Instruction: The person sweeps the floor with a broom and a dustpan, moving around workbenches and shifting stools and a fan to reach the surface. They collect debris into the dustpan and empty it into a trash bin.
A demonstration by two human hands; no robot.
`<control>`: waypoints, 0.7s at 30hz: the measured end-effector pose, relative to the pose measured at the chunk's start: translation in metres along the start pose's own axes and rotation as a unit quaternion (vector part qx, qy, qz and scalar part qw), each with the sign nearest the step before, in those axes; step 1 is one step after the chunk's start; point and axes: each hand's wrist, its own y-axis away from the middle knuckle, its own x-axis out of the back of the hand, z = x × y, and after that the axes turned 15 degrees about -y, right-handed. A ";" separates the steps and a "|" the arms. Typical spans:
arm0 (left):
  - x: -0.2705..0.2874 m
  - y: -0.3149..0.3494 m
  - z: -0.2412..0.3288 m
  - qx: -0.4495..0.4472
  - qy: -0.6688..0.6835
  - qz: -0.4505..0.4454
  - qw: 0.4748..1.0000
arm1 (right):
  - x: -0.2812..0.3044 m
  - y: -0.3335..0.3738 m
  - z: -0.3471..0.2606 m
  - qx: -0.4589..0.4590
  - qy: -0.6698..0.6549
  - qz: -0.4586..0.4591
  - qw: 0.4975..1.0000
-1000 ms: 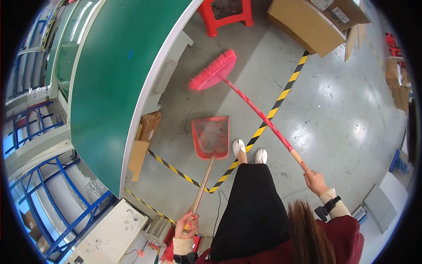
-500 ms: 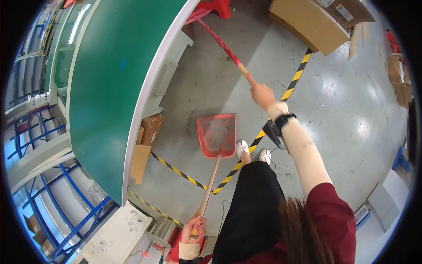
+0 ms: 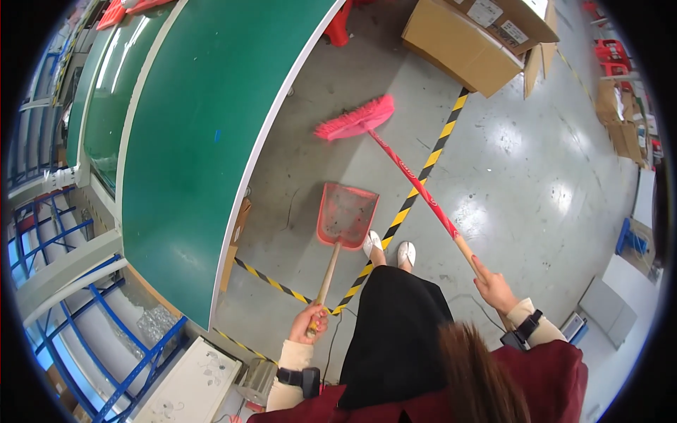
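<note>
My right hand is closed round the bare wooden end of a broom's handle, at the lower right. The broom has a pink-red bristle head and a red-wrapped stick; its head is beyond the dustpan, near the green table. My left hand grips the long wooden handle of a red dustpan. The pan's mouth faces away from me, and dark specks show on its dusty inside. The pan lies at floor level just left of my white shoes.
A green-topped table runs along the left. Large cardboard boxes stand at the far right of the broom. Black-and-yellow tape marks the grey floor. A thin cable lies by my left side. Blue racks stand at the lower left.
My right hand has drawn back toward me and down, bringing the broom head out from beside the table. My left hand has moved slightly up, and the dustpan has tilted a little.
</note>
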 end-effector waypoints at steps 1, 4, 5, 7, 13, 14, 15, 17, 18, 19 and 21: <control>-0.002 -0.004 0.004 0.005 0.008 -0.015 1.000 | 0.004 0.006 -0.005 -0.002 -0.003 0.013 1.000; -0.007 -0.017 0.013 0.008 0.005 -0.022 1.000 | 0.014 -0.040 -0.030 0.012 -0.007 0.063 0.998; -0.008 -0.021 0.016 0.010 -0.002 -0.014 1.000 | 0.013 -0.071 -0.041 0.016 -0.005 0.084 0.996; -0.007 -0.027 0.019 0.010 -0.014 -0.006 1.000 | 0.014 -0.143 -0.060 0.028 0.041 0.129 0.990; -0.005 -0.031 0.025 0.017 -0.008 0.019 1.000 | -0.026 -0.255 -0.022 0.015 0.068 0.185 0.980; -0.007 -0.031 0.028 0.009 -0.008 0.010 1.000 | -0.036 -0.232 -0.005 0.015 0.087 0.198 0.976; -0.008 -0.031 0.032 0.012 -0.010 0.007 1.000 | -0.051 -0.193 0.011 -0.014 0.068 0.173 0.982; -0.009 -0.034 0.041 0.035 -0.005 0.014 0.999 | -0.077 -0.091 0.031 -0.062 0.045 0.096 0.992; -0.009 -0.037 0.044 0.047 -0.003 0.019 0.999 | -0.086 -0.033 0.032 -0.071 0.001 0.076 0.995; -0.009 -0.039 0.047 0.051 -0.006 0.017 0.999 | -0.089 0.020 0.028 -0.124 0.001 0.018 0.992; -0.008 -0.042 0.049 0.049 0.011 0.028 0.998 | -0.079 0.113 0.010 -0.147 -0.082 -0.060 0.984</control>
